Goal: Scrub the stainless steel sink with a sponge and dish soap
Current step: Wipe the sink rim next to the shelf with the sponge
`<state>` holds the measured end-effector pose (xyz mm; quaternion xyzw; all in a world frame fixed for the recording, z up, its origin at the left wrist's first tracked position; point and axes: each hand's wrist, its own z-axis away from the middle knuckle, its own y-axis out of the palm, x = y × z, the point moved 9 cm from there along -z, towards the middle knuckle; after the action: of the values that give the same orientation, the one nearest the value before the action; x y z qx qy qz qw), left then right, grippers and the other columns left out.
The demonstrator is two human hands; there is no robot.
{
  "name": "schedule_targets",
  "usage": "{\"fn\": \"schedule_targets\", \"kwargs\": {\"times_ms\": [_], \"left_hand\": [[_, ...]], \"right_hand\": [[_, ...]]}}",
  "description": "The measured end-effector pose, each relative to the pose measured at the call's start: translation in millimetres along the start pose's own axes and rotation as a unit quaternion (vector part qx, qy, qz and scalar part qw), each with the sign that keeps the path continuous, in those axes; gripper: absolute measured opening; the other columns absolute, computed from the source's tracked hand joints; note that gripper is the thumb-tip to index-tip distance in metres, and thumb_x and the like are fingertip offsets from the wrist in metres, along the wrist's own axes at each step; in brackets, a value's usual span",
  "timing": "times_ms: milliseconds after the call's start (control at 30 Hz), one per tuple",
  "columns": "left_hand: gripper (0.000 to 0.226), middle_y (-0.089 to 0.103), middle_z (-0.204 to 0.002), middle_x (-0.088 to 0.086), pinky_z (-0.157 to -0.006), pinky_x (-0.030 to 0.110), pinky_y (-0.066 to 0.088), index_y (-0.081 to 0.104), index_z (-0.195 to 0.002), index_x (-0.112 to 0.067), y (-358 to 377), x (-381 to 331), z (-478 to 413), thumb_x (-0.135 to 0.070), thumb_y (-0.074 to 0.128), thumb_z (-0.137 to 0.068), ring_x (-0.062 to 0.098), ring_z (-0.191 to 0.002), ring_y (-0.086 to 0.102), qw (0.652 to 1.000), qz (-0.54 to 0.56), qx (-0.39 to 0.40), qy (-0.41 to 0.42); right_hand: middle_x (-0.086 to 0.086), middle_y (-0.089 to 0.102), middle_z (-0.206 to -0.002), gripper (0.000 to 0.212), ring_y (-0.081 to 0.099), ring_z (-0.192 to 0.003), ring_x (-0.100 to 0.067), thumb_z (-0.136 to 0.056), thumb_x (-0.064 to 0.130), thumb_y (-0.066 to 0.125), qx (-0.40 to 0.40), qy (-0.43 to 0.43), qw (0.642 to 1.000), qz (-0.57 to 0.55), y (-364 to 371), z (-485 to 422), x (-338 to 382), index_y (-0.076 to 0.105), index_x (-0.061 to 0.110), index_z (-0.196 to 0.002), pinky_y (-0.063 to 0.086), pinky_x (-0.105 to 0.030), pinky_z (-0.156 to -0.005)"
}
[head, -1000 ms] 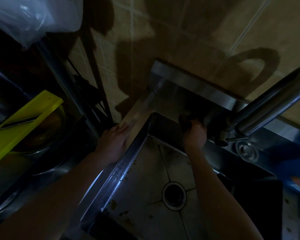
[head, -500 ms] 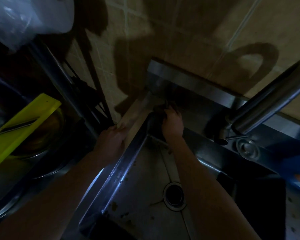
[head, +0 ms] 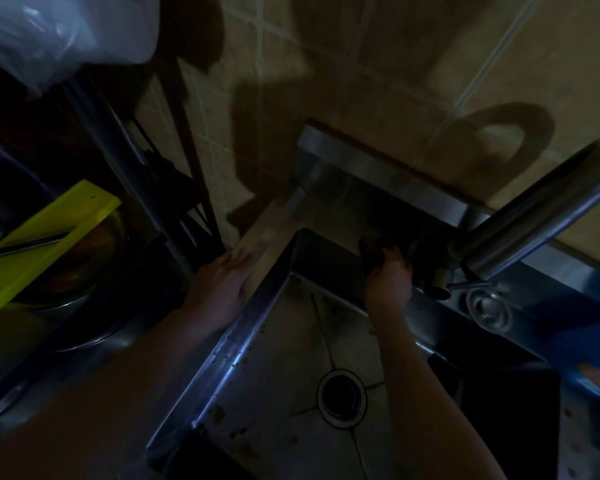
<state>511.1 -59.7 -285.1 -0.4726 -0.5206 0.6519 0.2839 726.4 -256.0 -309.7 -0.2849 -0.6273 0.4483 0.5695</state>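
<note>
From my remote seat the light is poor, but I judge the scrub is somewhere in its early or middle part. My right hand [head: 388, 282] is up at the back rim of the sink [head: 243, 344], just left of the base of the tap [head: 534, 209], with its fingers curled over a dark wad that I take for the sponge [head: 373, 245]; it is too dim to be sure of its shape. My left hand [head: 222, 285] lies flat, fingers straight and together, on the ledge beside the sink's left rim, bracing me and holding nothing. So the work in hand looks like the back ledge and upper wall. What is left seems large: the basin floor shows brown specks [head: 219, 412] along the left wall and near the front corner, and dark streaks run toward the drain [head: 342, 398]. I can make out no foam anywhere and no soap bottle, so I cannot tell whether soap is on the sponge. By my reckoning the floor, the side walls, the ring round the drain and a rinse are all to come.
</note>
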Motion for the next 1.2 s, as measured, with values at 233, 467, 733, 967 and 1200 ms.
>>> {"fn": "schedule_targets", "kwargs": {"times_ms": [233,467,733,967,1200], "left_hand": [[0.064,0.058,-0.125,0.010,-0.078,0.045,0.054,0.048,-0.130,-0.010,3.6,2.9,-1.9,-0.001,0.062,-0.068,0.035,-0.113,0.050,1.000,0.006,0.018,-0.004],[0.063,0.052,-0.136,0.008,-0.090,0.046,0.049,0.045,-0.135,-0.010,12.0,8.6,-4.0,-0.003,0.056,-0.074,0.032,-0.121,0.048,1.000,-0.003,0.031,-0.005],[0.057,0.040,-0.146,0.005,-0.097,0.044,0.044,0.042,-0.135,-0.012,13.5,9.7,-3.8,-0.006,0.048,-0.078,0.028,-0.128,0.040,0.999,-0.010,0.050,-0.017],[0.065,0.045,-0.141,0.005,-0.091,0.043,0.047,0.035,-0.141,-0.017,6.3,4.4,-2.7,-0.008,0.049,-0.079,0.028,-0.122,0.043,0.999,0.002,0.046,-0.006],[0.065,0.030,-0.153,0.005,-0.104,0.045,0.038,0.022,-0.147,-0.019,17.3,11.6,-2.2,-0.016,0.049,-0.088,0.028,-0.137,0.029,0.996,-0.017,0.078,-0.034]], "right_hand": [[-0.004,0.038,-0.150,0.041,0.036,-0.135,-0.034,-0.091,0.006,0.046,0.030,-0.057,0.997,0.030,27.1,-5.8,46.6,0.050,0.012,-0.131,0.039,-0.043,-0.104],[-0.004,0.049,-0.142,0.037,0.036,-0.135,-0.031,-0.090,0.008,0.047,0.070,-0.177,0.982,-0.008,58.0,-2.7,116.0,0.056,0.014,-0.126,0.043,-0.038,-0.100],[-0.005,0.053,-0.138,0.036,0.046,-0.128,-0.030,-0.092,0.010,0.047,0.154,-0.256,0.953,-0.047,76.4,15.8,136.8,0.058,0.018,-0.125,0.044,-0.040,-0.103],[-0.004,0.047,-0.145,0.041,0.042,-0.133,-0.029,-0.089,0.006,0.047,0.159,-0.273,0.945,-0.081,83.2,30.6,148.1,0.058,0.018,-0.126,0.040,-0.039,-0.107],[-0.003,0.049,-0.143,0.036,0.046,-0.128,-0.031,-0.091,0.009,0.049,0.141,-0.302,0.939,-0.089,81.9,12.1,166.3,0.059,0.024,-0.122,0.042,-0.043,-0.102]]}}
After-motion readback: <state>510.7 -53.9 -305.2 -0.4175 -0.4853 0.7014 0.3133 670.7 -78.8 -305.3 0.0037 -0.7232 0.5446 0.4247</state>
